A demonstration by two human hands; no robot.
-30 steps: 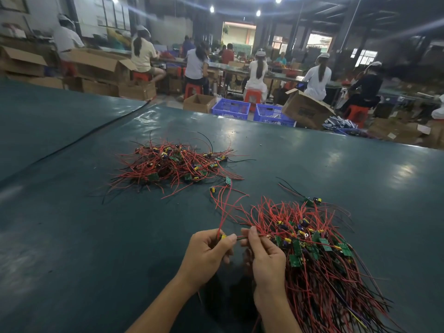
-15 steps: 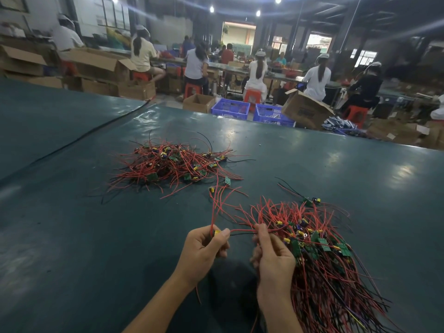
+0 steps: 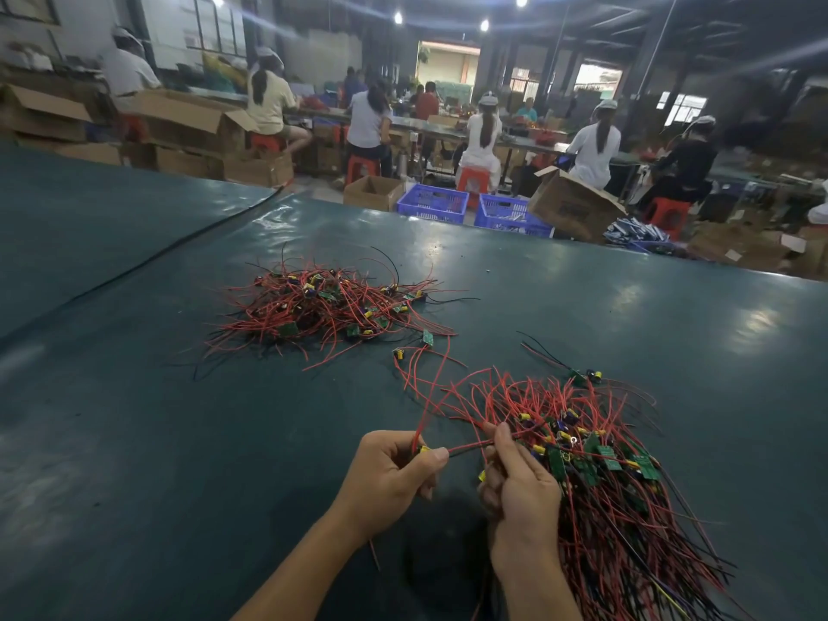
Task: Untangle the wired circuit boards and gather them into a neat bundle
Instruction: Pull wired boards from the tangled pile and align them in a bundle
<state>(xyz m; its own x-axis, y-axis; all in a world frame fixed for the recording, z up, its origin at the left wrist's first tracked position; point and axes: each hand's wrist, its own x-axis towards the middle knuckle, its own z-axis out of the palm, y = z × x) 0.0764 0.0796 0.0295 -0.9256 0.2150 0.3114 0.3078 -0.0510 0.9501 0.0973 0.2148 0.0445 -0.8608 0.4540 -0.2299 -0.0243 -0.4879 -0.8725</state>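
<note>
A large bundle of small green circuit boards with red and black wires point(image 3: 596, 486) lies on the dark green table point(image 3: 134, 441) at the lower right. My right hand point(image 3: 515, 481) grips this bundle at its near left edge and pinches a wire at its fingertips. My left hand point(image 3: 390, 472) holds one wired board with a yellow part point(image 3: 423, 449); its red wires rise up and away. A tangled heap of wired boards point(image 3: 327, 307) lies farther back, left of centre. One loose board with wires point(image 3: 425, 340) lies between heap and bundle.
Another loose board with black wires point(image 3: 582, 376) lies behind the bundle. Beyond the table's far edge stand blue crates point(image 3: 432, 203), cardboard boxes point(image 3: 569, 208) and several seated workers at benches. A dark seam point(image 3: 179, 248) crosses the table at the left.
My hands have moved apart, the left a little to the left and the right to the right, stretching a wire between them. The bundle and the heap lie as before.
</note>
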